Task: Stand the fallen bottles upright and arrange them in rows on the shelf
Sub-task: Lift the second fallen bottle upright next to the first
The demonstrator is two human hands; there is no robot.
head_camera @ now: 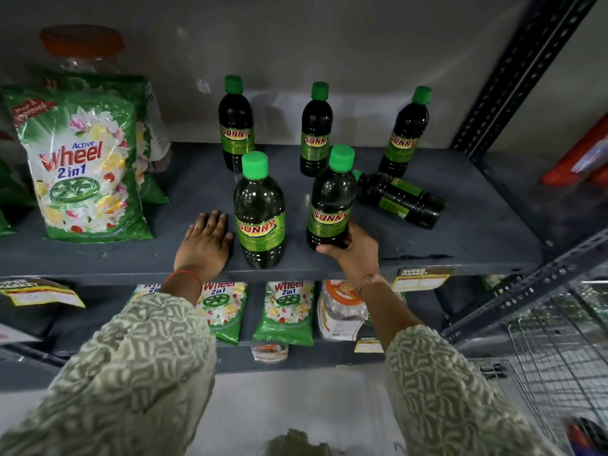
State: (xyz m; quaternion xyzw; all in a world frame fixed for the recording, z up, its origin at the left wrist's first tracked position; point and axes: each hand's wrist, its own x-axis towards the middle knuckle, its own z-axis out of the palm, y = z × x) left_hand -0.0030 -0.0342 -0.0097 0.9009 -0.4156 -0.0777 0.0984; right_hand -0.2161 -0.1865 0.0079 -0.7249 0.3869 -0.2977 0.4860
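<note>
Dark green-capped Sunny bottles stand on the grey shelf (pixel 460 238). Three are upright along the back: back left bottle (pixel 236 126), back middle bottle (pixel 315 133), back right bottle (pixel 404 136). In front, one upright bottle (pixel 260 215) stands beside my left hand (pixel 205 245), which lies flat on the shelf with fingers apart. My right hand (pixel 357 251) grips the base of another upright bottle (pixel 330 205). Behind it, one bottle (pixel 399 199) lies on its side, cap pointing left.
A green Wheel detergent bag (pixel 82 166) stands at the shelf's left, a clear jar with orange lid (pixel 82 47) behind it. More Wheel packets (pixel 284 311) sit on the lower shelf. A metal upright (pixel 513 77) and a wire basket (pixel 566 350) are at right.
</note>
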